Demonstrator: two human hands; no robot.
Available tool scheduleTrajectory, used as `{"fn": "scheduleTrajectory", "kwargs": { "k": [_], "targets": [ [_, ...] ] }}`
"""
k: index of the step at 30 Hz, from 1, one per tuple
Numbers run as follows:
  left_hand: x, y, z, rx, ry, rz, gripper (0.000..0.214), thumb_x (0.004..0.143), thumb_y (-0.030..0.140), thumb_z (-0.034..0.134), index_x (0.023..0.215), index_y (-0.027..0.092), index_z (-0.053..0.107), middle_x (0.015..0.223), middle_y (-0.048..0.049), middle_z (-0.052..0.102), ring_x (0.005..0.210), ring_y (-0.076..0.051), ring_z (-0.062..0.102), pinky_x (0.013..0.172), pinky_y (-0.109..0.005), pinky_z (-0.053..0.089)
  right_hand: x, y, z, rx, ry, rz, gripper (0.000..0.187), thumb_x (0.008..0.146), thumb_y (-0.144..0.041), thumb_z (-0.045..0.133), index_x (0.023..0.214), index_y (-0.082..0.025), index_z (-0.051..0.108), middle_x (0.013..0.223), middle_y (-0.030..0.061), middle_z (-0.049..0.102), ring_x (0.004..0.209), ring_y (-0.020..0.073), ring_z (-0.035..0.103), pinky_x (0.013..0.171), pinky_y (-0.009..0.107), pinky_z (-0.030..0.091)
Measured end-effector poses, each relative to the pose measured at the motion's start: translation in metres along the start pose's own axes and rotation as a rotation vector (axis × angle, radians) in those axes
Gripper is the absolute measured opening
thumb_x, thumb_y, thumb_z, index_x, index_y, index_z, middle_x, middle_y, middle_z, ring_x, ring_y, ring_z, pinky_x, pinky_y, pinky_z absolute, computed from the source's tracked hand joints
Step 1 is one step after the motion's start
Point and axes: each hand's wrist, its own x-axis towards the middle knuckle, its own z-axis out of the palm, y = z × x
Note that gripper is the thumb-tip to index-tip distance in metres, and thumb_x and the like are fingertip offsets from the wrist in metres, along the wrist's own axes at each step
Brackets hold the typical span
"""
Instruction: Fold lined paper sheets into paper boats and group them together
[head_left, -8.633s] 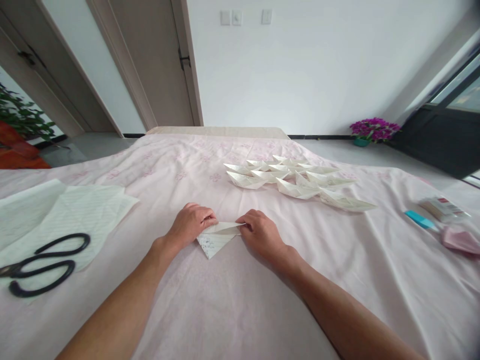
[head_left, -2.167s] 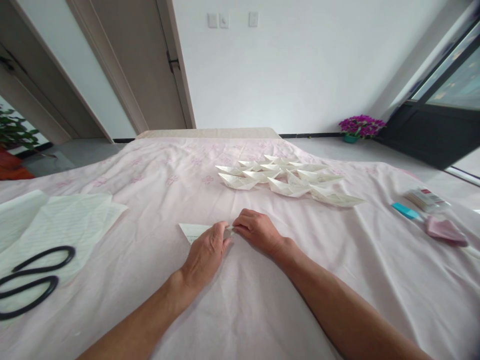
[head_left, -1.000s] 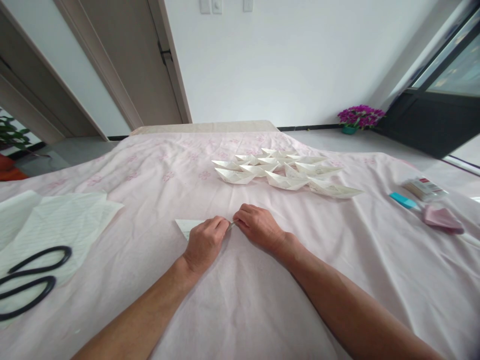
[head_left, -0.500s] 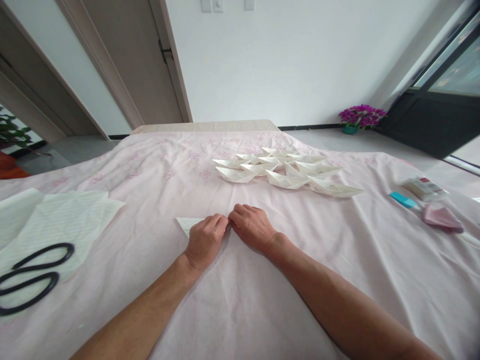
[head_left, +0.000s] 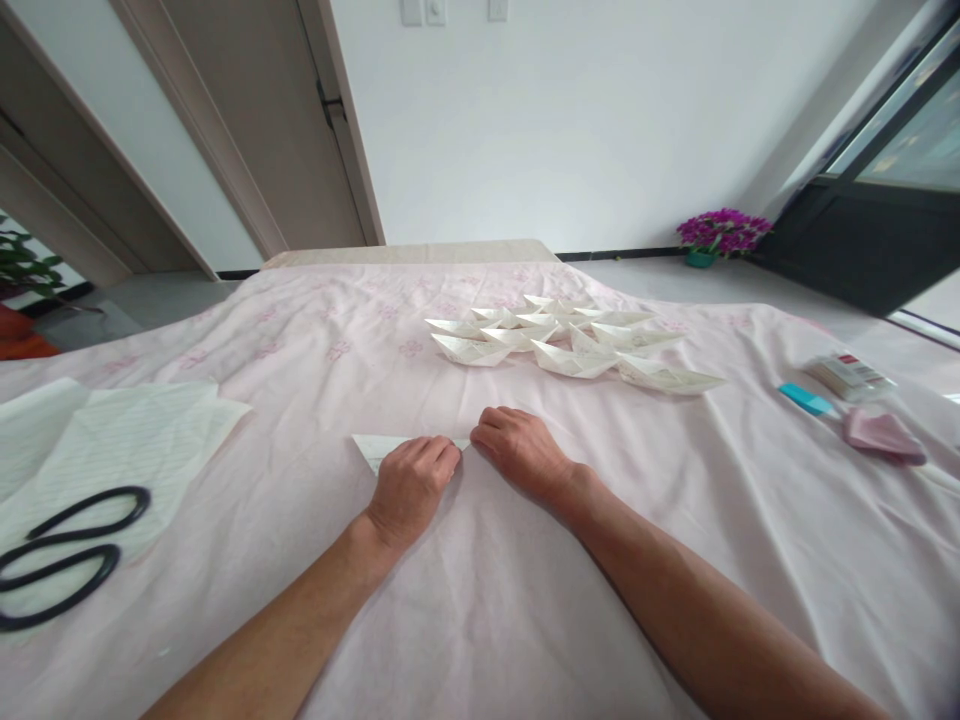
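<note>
A folded piece of lined paper [head_left: 373,450] lies on the pink cloth, its pointed left corner showing and its middle covered by my left hand [head_left: 418,478]. The fingers of that hand are curled and pressed down on the paper. At the paper's right tip, my right hand [head_left: 519,443] has its fingers closed together, pinching or pressing the corner; the fingertips themselves are hidden. Beyond my hands, several folded paper boats [head_left: 577,358] sit in a cluster on the cloth.
Sheets of lined paper [head_left: 161,430] lie at the left, with black-handled scissors [head_left: 90,560] on top. At the right are a blue eraser-like block [head_left: 805,400], a clear-wrapped pack [head_left: 849,377] and a folded pink cloth [head_left: 885,436]. The floral tablecloth [head_left: 322,330] is wrinkled.
My right hand has slid a little to the right, away from my left hand, so a gap with the paper's right tip now shows between them. The left hand has barely shifted.
</note>
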Motion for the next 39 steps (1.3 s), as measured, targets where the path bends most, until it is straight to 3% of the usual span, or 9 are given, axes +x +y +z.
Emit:
{"fn": "scheduleTrajectory", "kwargs": {
  "k": [8, 12, 18, 24, 30, 35, 39],
  "targets": [
    [-0.008, 0.0, -0.006, -0.012, -0.056, 0.103, 0.025, 0.09, 0.004, 0.047, 0.1, 0.016, 0.066, 0.101, -0.0079, 0.071, 0.088, -0.019, 0.069, 0.078, -0.032, 0.057, -0.006, -0.005, -0.003, 0.003, -0.022, 0.006, 0.016, 0.092, -0.012, 0.052, 0.086, -0.018, 0.066, 0.088, 0.0052, 0.061, 0.078, 0.0166, 0.05, 0.072, 0.03, 0.033],
    [-0.014, -0.003, -0.007, 0.017, -0.021, 0.188, 0.035, 0.086, -0.001, 0.046, 0.114, 0.01, 0.064, 0.114, -0.0134, 0.07, 0.1, -0.023, 0.069, 0.087, -0.035, 0.058, -0.007, -0.016, -0.002, 0.022, -0.02, -0.039, 0.018, 0.091, -0.011, 0.052, 0.093, -0.021, 0.067, 0.093, 0.0044, 0.062, 0.079, 0.0167, 0.049, 0.072, 0.031, 0.033],
    [-0.022, -0.009, -0.013, 0.009, -0.038, 0.208, 0.041, 0.084, -0.005, 0.042, 0.114, 0.009, 0.065, 0.119, -0.0151, 0.069, 0.108, -0.024, 0.067, 0.092, -0.036, 0.057, -0.008, -0.028, -0.004, -0.036, -0.047, 0.049, 0.016, 0.093, -0.015, 0.051, 0.093, -0.022, 0.066, 0.094, 0.0049, 0.061, 0.078, 0.018, 0.047, 0.067, 0.031, 0.032],
    [-0.036, -0.008, -0.02, 0.028, -0.107, 0.116, 0.044, 0.083, -0.003, 0.046, 0.119, 0.012, 0.065, 0.125, -0.0155, 0.066, 0.113, -0.028, 0.065, 0.094, -0.04, 0.056, -0.012, -0.024, -0.008, -0.082, -0.093, 0.122, 0.017, 0.088, -0.011, 0.054, 0.093, -0.02, 0.067, 0.097, 0.0078, 0.063, 0.082, 0.0203, 0.049, 0.067, 0.032, 0.034],
    [-0.047, 0.0, -0.019, 0.109, -0.152, 0.0, 0.048, 0.084, 0.001, 0.047, 0.127, 0.016, 0.062, 0.131, -0.014, 0.063, 0.117, -0.031, 0.061, 0.097, -0.045, 0.052, -0.008, -0.023, -0.002, -0.044, -0.037, 0.208, 0.017, 0.088, -0.013, 0.054, 0.082, -0.019, 0.068, 0.092, 0.0079, 0.063, 0.083, 0.0202, 0.052, 0.071, 0.032, 0.036],
    [-0.051, -0.001, -0.018, 0.06, -0.178, -0.024, 0.05, 0.089, 0.003, 0.039, 0.133, 0.018, 0.057, 0.137, -0.0128, 0.058, 0.124, -0.03, 0.056, 0.102, -0.048, 0.046, 0.002, -0.031, 0.0, 0.088, 0.064, 0.249, 0.025, 0.097, -0.018, 0.045, 0.11, -0.022, 0.066, 0.095, 0.0055, 0.063, 0.087, 0.0184, 0.054, 0.079, 0.029, 0.038],
    [-0.052, -0.004, -0.017, 0.028, -0.22, -0.097, 0.05, 0.093, 0.01, 0.04, 0.141, 0.019, 0.048, 0.144, -0.0143, 0.051, 0.132, -0.03, 0.048, 0.108, -0.049, 0.04, 0.008, -0.035, -0.001, 0.09, 0.022, 0.206, 0.021, 0.098, -0.029, 0.047, 0.102, -0.023, 0.067, 0.094, 0.0056, 0.061, 0.088, 0.0193, 0.052, 0.08, 0.03, 0.038]
  ]
}}
